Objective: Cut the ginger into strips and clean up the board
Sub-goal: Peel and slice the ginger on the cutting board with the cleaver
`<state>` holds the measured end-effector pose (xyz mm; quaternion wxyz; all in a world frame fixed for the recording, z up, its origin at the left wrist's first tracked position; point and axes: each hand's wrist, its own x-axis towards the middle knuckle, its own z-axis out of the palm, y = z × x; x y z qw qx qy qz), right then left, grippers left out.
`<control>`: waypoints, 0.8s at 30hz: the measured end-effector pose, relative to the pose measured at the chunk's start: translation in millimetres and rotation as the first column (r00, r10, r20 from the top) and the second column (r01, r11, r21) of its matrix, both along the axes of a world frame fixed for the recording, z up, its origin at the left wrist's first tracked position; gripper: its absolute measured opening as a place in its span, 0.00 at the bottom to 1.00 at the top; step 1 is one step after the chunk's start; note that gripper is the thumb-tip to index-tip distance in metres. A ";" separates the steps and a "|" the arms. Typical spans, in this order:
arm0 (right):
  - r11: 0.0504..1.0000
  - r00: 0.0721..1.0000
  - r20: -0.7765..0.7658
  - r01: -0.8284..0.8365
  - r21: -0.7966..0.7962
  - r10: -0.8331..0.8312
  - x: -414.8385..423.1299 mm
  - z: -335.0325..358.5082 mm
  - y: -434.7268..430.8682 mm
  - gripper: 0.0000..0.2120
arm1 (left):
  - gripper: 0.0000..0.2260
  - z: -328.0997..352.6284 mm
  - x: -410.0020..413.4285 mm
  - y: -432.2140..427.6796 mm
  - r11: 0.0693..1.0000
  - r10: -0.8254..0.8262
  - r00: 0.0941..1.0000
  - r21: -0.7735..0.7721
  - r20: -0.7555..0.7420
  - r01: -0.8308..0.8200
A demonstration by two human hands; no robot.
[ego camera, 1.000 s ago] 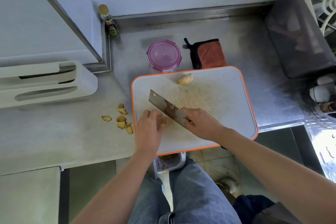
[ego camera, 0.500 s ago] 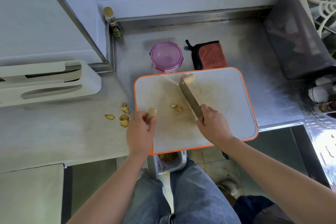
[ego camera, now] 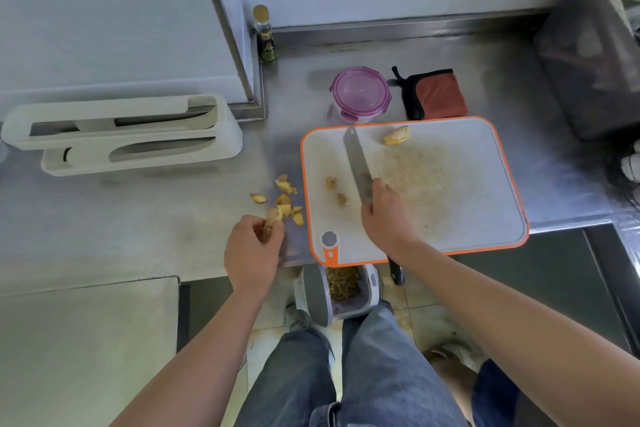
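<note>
**Q:** Where is the ginger relative to the hands?
**A:** The left hand (ego camera: 252, 250) is off the cutting board (ego camera: 485, 225), over the desk (ego camera: 138, 218) just left of the board's near-left corner. Its fingers and thumb are curled round a ginger knob (ego camera: 271, 220), which protrudes from the top of the grip. The knob is just beside the ginger trimmings (ego camera: 287, 198), which lie on the desk along the board's left edge.

**Q:** What is the state of the right hand?
**A:** The right hand (ego camera: 386, 218) is closed round the handle of the knife (ego camera: 356, 163), over the near-left part of the board. The blade points away from the person toward the board's far edge. The black handle end shows below the wrist. Whether the blade touches the board cannot be told.

**Q:** Is there ginger on the board?
**A:** Two small ginger bits (ego camera: 331, 182) lie just left of the blade, between the two hands. A larger ginger chunk (ego camera: 397, 135) lies near the far edge, right of the blade tip and well apart from both hands.

**Q:** What else is nearby?
**A:** A purple-lidded container (ego camera: 361, 94) and a red cloth (ego camera: 438, 94) sit behind the board. A waste bin (ego camera: 343, 288) stands on the floor below its near edge.
</note>
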<state>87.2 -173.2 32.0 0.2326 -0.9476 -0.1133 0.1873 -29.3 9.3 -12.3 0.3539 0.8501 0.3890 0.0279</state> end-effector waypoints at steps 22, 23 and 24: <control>0.995 0.999 -0.024 0.026 -0.099 -0.028 -44.4 -3.9 65.4 0.08 | 0.10 2.2 -42.4 34.9 0.998 0.005 1.000 -0.069 0.013 -0.004; 0.995 0.999 -0.044 -0.005 -0.101 0.000 -48.1 -5.8 66.7 0.08 | 0.10 2.4 -41.6 34.5 0.998 0.001 1.000 -0.066 0.013 0.000; 0.995 0.997 -0.064 -0.041 -0.087 0.036 -51.4 -7.9 69.2 0.07 | 0.10 2.6 -40.4 34.0 0.998 -0.003 1.000 -0.062 0.012 0.003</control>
